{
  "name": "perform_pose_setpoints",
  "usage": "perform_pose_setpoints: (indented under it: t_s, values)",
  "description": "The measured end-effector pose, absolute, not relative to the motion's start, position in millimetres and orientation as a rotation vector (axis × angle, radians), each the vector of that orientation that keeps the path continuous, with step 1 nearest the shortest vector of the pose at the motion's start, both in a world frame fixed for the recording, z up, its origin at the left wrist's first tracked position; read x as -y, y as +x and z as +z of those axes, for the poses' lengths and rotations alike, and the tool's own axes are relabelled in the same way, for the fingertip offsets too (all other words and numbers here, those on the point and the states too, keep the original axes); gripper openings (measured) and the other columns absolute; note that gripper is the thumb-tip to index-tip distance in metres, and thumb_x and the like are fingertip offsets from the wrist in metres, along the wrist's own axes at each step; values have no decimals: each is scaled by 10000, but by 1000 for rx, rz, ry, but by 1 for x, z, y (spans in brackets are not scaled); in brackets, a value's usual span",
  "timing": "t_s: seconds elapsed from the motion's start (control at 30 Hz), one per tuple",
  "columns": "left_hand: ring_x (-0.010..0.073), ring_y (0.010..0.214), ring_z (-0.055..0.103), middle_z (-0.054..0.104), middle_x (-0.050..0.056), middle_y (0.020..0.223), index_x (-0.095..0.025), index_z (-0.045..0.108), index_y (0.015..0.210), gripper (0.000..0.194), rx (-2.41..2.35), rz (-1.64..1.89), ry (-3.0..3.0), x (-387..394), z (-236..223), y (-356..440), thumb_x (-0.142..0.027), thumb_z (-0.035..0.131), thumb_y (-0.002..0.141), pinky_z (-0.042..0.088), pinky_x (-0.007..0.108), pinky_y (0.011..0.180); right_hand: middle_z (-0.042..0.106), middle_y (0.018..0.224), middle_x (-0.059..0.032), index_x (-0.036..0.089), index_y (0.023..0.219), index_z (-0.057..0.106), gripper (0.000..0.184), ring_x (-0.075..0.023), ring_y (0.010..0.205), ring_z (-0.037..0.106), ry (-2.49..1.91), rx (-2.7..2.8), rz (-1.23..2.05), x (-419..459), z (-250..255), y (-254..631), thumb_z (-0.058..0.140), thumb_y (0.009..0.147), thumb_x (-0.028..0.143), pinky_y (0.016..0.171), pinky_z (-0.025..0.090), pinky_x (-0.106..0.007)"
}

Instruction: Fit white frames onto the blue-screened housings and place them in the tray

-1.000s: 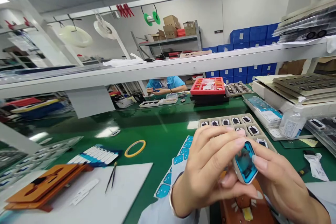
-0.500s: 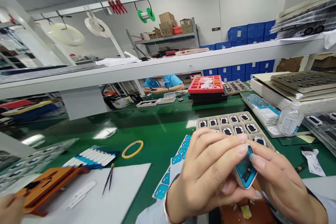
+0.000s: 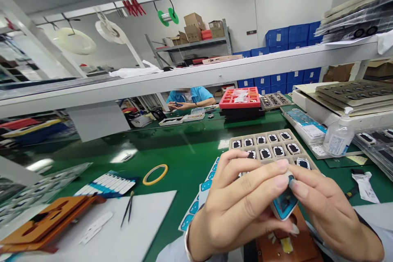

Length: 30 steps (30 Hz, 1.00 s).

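A small blue-rimmed rounded part is being pinched at its edges by both hands, with the left hand and right hand curled in tight and fingers nearly meeting on it. A beige tray of little dark-centred pieces is sitting just past the hands, a brown fixture is right underneath, and a blue-dotted sticker sheet is just left, fwiw.

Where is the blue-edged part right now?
In the head view, the blue-edged part is low and right of centre, pinched between the left hand and right hand, just below a beige tray and above a brown fixture.
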<state>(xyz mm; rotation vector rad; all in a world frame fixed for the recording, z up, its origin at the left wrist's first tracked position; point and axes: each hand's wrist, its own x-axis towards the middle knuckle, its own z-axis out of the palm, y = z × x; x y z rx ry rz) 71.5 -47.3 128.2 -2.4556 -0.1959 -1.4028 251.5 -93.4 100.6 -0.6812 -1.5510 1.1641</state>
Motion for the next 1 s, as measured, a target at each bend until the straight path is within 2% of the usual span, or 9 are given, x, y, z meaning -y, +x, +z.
perform_pose_setpoints:
  t_s: [0.33, 0.5, 0.63, 0.73, 0.87, 1.0]
  values:
    - [167, 922, 628, 733, 108, 1147, -122, 613, 1141, 382, 209, -1348, -2492, 48, 128, 67, -446, 563, 945, 462, 409, 985, 713, 795, -38, 277, 1312, 643, 406, -163, 590, 609, -699, 1720, 938, 97, 108, 258, 378, 1043, 426, 574, 523, -249]
    - [163, 908, 628, 730, 109, 1158, -128, 605, 1154, 429, 211, -1306, -2518, 49, 132, 65, -485, 581, 917, 452, 398, 994, 703, 777, -28, 305, 1247, 680, 389, -159, 573, 609, -674, 1692, 1058, 96, 110, 257, 390, 1038, 457, 539, 512, -252]
    - [158, 918, 632, 732, 109, 1152, -137, 589, 1172, 471, 225, -1283, -2581, 49, 134, 61, -525, 566, 907, 443, 379, 1005, 685, 727, -38, 286, 1047, 760, 397, -179, 606, 603, -711, 1690, 1020, 95, 112, 257, 427, 1016, 500, 589, 511, -284]
    - [158, 924, 632, 732, 112, 1145, -135, 554, 1216, 479, 203, -1255, -2682, 48, 136, 57, -506, 572, 913, 443, 366, 992, 653, 642, -41, 248, 890, 776, 436, -176, 559, 578, -722, 1738, 1026, 96, 113, 257, 436, 1013, 492, 544, 487, -285]
    - [156, 913, 632, 714, 109, 1179, -159, 449, 1345, 531, 126, -1197, -2871, 44, 140, 51, -454, 592, 927, 442, 348, 971, 618, 556, -38, 247, 782, 778, 426, -186, 527, 563, -767, 1734, 1012, 98, 113, 258, 489, 991, 479, 511, 474, -289]
    - [167, 977, 637, 685, 109, 1218, -188, 350, 1442, 607, 97, -1109, -3038, 40, 140, 48, -482, 538, 946, 438, 330, 955, 605, 527, -33, 247, 710, 762, 419, -191, 543, 570, -788, 1718, 1024, 96, 113, 258, 535, 964, 491, 507, 471, -283]
